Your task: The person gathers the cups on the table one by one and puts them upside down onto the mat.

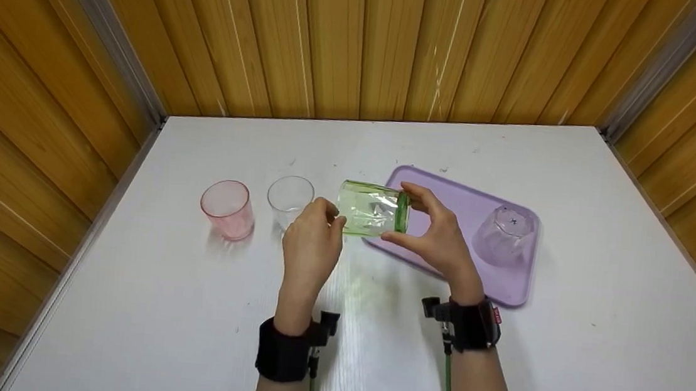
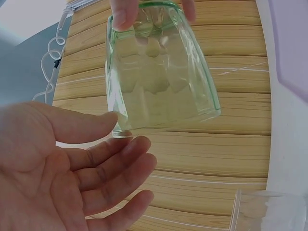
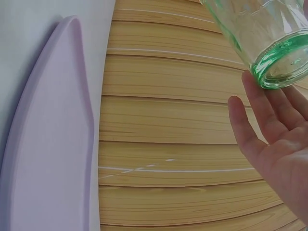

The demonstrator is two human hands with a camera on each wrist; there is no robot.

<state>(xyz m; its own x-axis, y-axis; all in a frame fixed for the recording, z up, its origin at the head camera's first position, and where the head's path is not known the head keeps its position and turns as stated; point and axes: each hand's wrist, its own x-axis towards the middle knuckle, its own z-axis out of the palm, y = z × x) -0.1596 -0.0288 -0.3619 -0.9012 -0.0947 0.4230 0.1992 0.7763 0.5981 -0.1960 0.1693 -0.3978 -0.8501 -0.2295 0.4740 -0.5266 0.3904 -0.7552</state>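
Observation:
A green-tinted clear glass [image 1: 365,211] lies sideways in the air between the two hands, mouth to the left and thick base to the right. My left hand [image 1: 313,243] pinches its rim between thumb and forefinger; in the left wrist view the other fingers [image 2: 122,183] are loosely bent beside it. My right hand [image 1: 440,236] grips the base end, with the thumb on the near side and fingers on the far side. The darker green base [image 3: 284,60] shows in the right wrist view, where the right thumb is mostly out of frame.
Left of the hands, a pink glass [image 1: 228,210] and a colourless glass [image 1: 290,197] stand upright on the white table [image 1: 156,305]. At right, a purple tray [image 1: 449,188] bears an upside-down clear glass [image 1: 504,235]. Wood-patterned walls [image 1: 386,47] enclose the table.

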